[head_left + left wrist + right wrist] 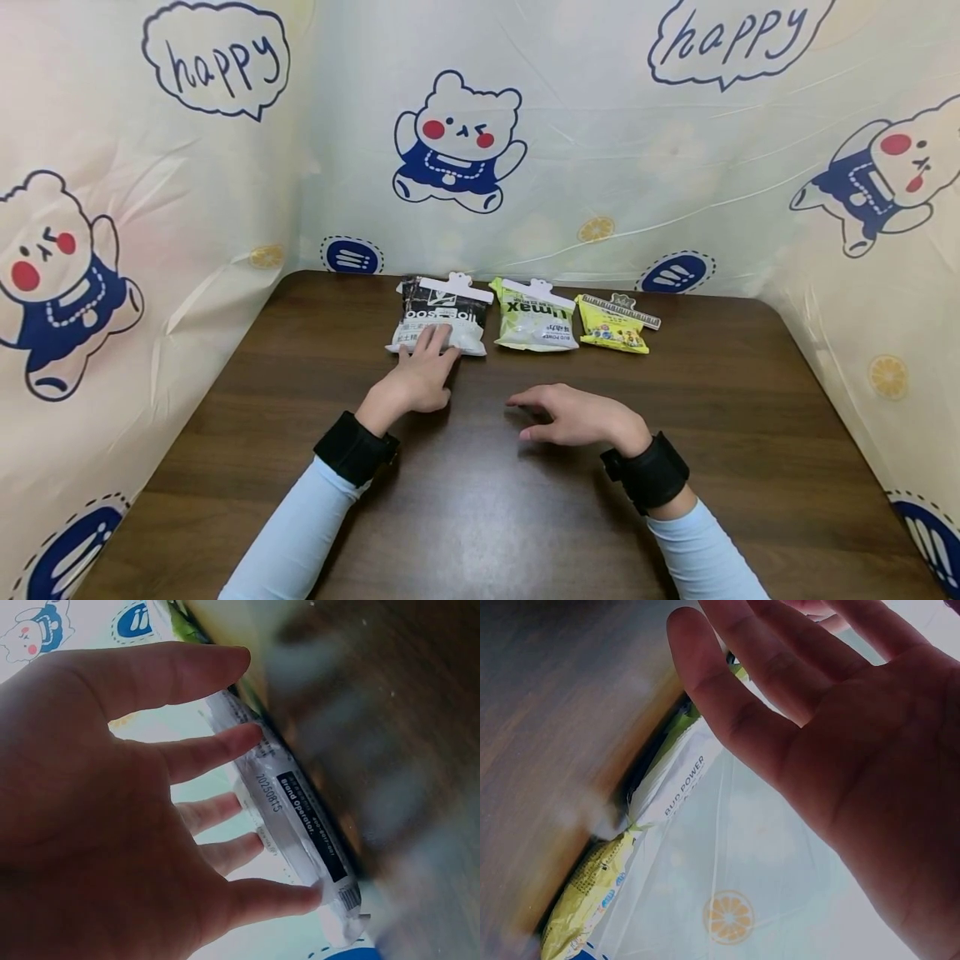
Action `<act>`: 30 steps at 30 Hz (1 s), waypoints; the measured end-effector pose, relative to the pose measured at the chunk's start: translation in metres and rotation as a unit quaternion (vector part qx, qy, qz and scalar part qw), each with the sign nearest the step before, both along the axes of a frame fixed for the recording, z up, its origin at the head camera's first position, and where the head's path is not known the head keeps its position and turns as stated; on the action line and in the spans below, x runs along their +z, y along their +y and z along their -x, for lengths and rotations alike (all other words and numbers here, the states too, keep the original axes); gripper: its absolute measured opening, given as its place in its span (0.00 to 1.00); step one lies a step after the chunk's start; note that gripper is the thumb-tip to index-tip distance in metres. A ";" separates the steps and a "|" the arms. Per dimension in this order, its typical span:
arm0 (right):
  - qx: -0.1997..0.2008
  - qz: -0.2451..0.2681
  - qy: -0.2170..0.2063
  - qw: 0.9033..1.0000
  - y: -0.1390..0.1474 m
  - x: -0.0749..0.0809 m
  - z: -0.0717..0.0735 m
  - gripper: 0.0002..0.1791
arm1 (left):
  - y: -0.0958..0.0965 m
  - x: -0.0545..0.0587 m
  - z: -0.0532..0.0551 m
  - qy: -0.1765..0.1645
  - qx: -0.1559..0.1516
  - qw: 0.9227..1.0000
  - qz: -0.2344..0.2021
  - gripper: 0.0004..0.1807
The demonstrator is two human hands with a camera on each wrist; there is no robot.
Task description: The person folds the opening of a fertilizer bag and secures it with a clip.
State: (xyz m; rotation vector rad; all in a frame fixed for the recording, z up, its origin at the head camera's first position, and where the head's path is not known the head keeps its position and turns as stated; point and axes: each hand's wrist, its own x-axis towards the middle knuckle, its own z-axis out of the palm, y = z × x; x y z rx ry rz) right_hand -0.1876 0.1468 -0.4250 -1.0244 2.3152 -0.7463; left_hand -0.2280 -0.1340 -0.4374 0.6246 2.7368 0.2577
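Observation:
Three snack-style packets lie in a row at the far side of the table. The leftmost is a black-and-white packet (448, 321) with a white clip along its top. My left hand (416, 375) rests its spread, mostly straight fingertips on this packet's front edge; the left wrist view shows the fingers against its printed underside (289, 802). In the middle lies a green-and-white packet (536, 323), also with a white clip. On the right is a smaller yellow packet (611, 329), held by a clear ruler-like clip. My right hand (581, 414) hovers nearer the front, fingers extended, holding nothing.
The dark brown wooden table (480, 517) has rounded far corners. A pale curtain (585, 158) with bear and "happy" prints hangs behind the packets and along both sides. A black band (356, 450) circles each wrist.

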 end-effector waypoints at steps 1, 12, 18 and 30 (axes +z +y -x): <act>0.000 -0.001 -0.001 1.000 0.000 0.000 0.000 0.28 | 0.000 -0.001 0.000 0.001 0.001 1.000 0.001 0.35; -0.002 -0.009 -0.008 1.000 -0.001 -0.002 0.000 0.29 | 0.001 -0.005 -0.001 0.002 0.010 1.000 0.012 0.37; -0.003 -0.007 -0.006 1.000 0.000 -0.003 0.001 0.29 | 0.001 -0.003 -0.003 0.008 0.012 1.000 0.021 0.37; -0.117 -0.017 0.129 0.985 -0.008 -0.015 -0.001 0.27 | 0.011 -0.012 0.002 0.066 0.042 0.997 0.011 0.36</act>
